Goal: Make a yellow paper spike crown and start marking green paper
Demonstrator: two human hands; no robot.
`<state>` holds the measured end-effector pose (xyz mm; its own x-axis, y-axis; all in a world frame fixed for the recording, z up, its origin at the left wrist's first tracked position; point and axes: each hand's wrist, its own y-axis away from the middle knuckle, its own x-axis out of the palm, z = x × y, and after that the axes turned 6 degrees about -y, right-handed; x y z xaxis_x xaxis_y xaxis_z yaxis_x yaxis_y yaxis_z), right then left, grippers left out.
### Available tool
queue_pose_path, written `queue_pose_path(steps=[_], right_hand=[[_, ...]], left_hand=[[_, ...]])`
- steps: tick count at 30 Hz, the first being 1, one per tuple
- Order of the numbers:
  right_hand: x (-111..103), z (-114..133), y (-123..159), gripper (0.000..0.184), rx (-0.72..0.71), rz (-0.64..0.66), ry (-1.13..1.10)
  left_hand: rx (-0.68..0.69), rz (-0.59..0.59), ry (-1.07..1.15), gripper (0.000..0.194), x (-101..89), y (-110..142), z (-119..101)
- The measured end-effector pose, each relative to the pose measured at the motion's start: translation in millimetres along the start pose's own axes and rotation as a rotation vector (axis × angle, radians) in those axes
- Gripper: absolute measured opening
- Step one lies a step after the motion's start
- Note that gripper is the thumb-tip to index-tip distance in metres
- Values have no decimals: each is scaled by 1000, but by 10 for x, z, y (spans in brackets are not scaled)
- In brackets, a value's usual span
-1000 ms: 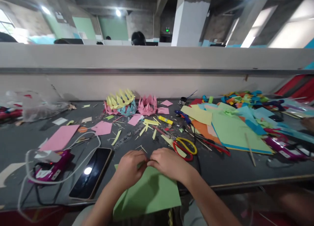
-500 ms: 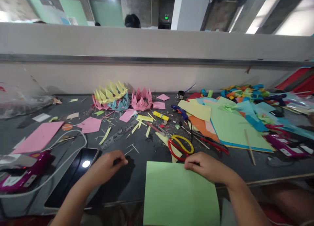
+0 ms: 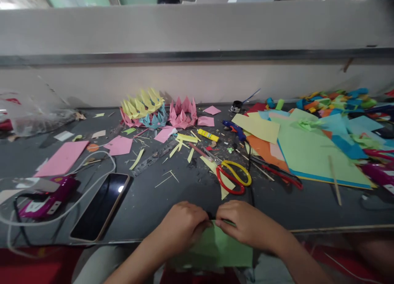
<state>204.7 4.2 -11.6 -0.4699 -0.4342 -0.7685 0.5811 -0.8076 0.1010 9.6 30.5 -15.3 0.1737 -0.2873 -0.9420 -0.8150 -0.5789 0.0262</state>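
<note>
At the table's front edge I hold a sheet of green paper (image 3: 223, 249), which hangs down over my lap. My left hand (image 3: 186, 224) pinches its upper edge near the middle, fingers curled. Close beside it, my right hand (image 3: 243, 222) grips the same edge with thumb and fingers. Just beyond my hands lie scissors (image 3: 232, 175) with one red and one yellow handle, on a strip of pale yellow paper (image 3: 224, 190). A yellow glue stick (image 3: 208, 135) lies farther back.
Folded paper crowns, one yellow (image 3: 142, 104) and one pink (image 3: 184, 113), stand by the wall. Left are a phone (image 3: 100, 208), a purple power strip (image 3: 51, 198) and pink paper (image 3: 63, 157). Right are stacked coloured sheets (image 3: 323, 152), a blue glue gun (image 3: 234, 130) and a wooden stick (image 3: 335, 180).
My left hand has moved right from above the table to the green paper's edge. The paper and my right hand are lower and nearer me. The view has tilted down.
</note>
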Motion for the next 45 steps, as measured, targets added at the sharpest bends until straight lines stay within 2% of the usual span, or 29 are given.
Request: queue_pose_path(steps=[5,9,11,14,15,17,19,21,23,26,29,31,34,36,45], right_hand=[[66,79,-36,20,-61,36,93],[-53,108,-29,23,-90,84,59],[-176,55,1,25,-81,50,16],[-367,-151,83,29,-44,-6,-60],[-418,-243,115,30,-4,-52,-78],[-481,-411,169,31,129,-249,-112],[-476,-491,191,32,207,-398,-175],[-397,-441,166,36,189,-376,-262],[-268,-291,105,37,130,-286,-343],[-71,-52,3,35,89,-221,-438],[46,38,-69,35,44,-295,-544],[76,19,-104,35,64,-375,-615],[71,-36,-151,35,189,-512,-710],[55,-60,-180,39,258,-582,-763],[165,-137,-320,38,319,-820,-1006]], left_hand=[[58,1,11,15,11,38,74],[127,-1,99,20,-173,95,122],[77,-26,137,23,-329,150,192],[2,-39,184,27,-540,292,374],[-46,-62,193,28,-586,354,451],[-226,-172,210,28,-628,483,610],[-425,-366,227,29,-595,586,737],[-584,-581,247,29,-502,629,787],[-632,-711,290,28,-377,607,745],[-624,-751,374,28,-205,506,580],[-679,-827,421,30,-97,416,437],[-690,-817,468,31,-66,385,401],[-661,-756,572,31,-69,368,426],[-642,-760,636,33,-85,365,477],[-733,-996,963,38,-77,308,650]])
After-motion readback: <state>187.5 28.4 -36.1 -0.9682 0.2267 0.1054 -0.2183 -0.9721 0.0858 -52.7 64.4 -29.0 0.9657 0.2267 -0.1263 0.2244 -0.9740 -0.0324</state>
